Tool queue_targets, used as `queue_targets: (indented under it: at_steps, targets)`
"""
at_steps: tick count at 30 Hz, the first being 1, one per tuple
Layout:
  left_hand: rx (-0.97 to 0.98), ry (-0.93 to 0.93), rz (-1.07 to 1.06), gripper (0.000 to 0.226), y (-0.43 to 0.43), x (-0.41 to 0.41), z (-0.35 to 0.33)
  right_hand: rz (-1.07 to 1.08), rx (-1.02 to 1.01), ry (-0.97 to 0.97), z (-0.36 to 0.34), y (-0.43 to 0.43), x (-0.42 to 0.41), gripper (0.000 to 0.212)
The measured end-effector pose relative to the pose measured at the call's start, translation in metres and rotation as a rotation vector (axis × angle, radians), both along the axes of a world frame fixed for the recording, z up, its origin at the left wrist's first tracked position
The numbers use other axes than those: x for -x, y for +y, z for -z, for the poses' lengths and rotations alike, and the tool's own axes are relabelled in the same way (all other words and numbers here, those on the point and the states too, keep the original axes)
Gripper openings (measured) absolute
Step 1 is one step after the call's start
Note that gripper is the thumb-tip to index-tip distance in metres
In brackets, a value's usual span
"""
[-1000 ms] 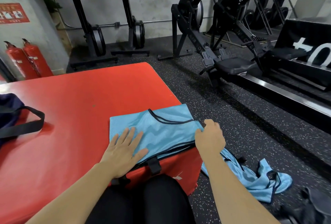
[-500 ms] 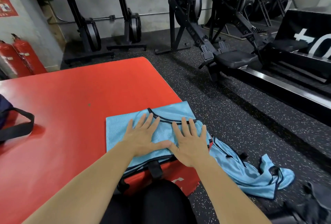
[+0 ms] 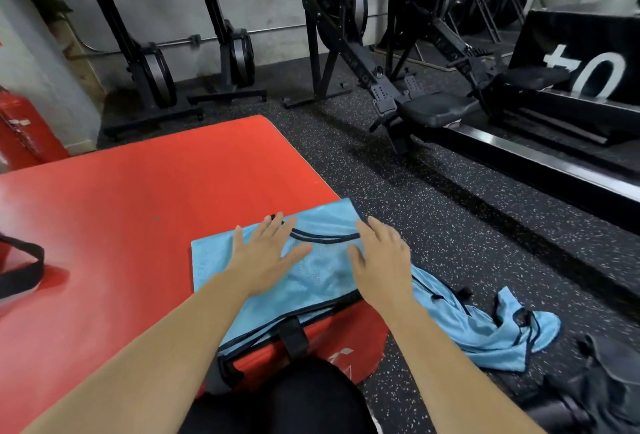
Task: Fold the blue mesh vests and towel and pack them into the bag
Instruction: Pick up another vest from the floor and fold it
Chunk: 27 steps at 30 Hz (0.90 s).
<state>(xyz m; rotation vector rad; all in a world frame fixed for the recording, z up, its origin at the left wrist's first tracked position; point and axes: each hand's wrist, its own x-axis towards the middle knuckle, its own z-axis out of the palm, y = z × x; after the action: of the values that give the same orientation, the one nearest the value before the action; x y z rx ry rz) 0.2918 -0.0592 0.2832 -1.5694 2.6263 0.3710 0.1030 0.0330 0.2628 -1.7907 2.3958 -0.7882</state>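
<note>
Left hand (image 3: pixel 266 257) and right hand (image 3: pixel 381 260), fingers spread, flat on blue mesh vest (image 3: pixel 322 274) atop red mat (image 3: pixel 138 208).

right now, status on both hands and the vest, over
Left hand open, flat on blue vest. Right hand open at its right edge. Vest on red mat's near corner. Second vest crumpled on floor beside the mat.

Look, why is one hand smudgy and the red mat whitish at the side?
Head view: the right hand is a bit smeared, likely motion blur; the left hand, flat on the blue vest, looks sharper; the red mat shows a pale sheen of glare toward its left edge; the wide lens tilts the rowing machine at the back.
</note>
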Motion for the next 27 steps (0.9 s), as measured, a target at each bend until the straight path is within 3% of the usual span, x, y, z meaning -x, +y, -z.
queue_targets:
  at_steps: [1,3,5,10,15,19,21,27]
  targets:
    - [0.035,0.010,0.013,0.081,-0.002,0.007,-0.006,0.161,0.051,0.011,-0.002,0.003,0.006,0.046]
    - [0.087,0.026,0.044,0.058,-0.005,0.025,-0.016,0.393,-0.098,-0.009,-0.007,0.010,0.016,0.038]
    - [0.109,0.056,0.048,0.049,-0.010,0.044,-0.023,0.469,-0.240,-0.082,-0.006,0.013,0.021,0.033]
    - [0.090,0.087,0.002,0.044,-0.034,0.094,-0.027,0.419,-0.209,-0.144,-0.001,0.011,0.026,0.025]
    - [-0.013,-0.021,-0.057,0.053,-0.066,0.133,-0.020,0.406,-0.181,-0.179,0.001,0.010,0.030,0.019]
    - [-0.077,-0.047,-0.057,0.030,-0.080,0.148,-0.021,0.394,-0.170,-0.182,-0.001,0.006,0.032,0.008]
    - [-0.072,-0.025,-0.069,0.016,-0.084,0.148,-0.025,0.384,-0.170,-0.179,-0.001,0.005,0.032,0.012]
    - [-0.114,0.179,-0.080,0.009,-0.088,0.137,-0.047,0.376,-0.198,-0.273,-0.003,-0.007,0.030,0.030]
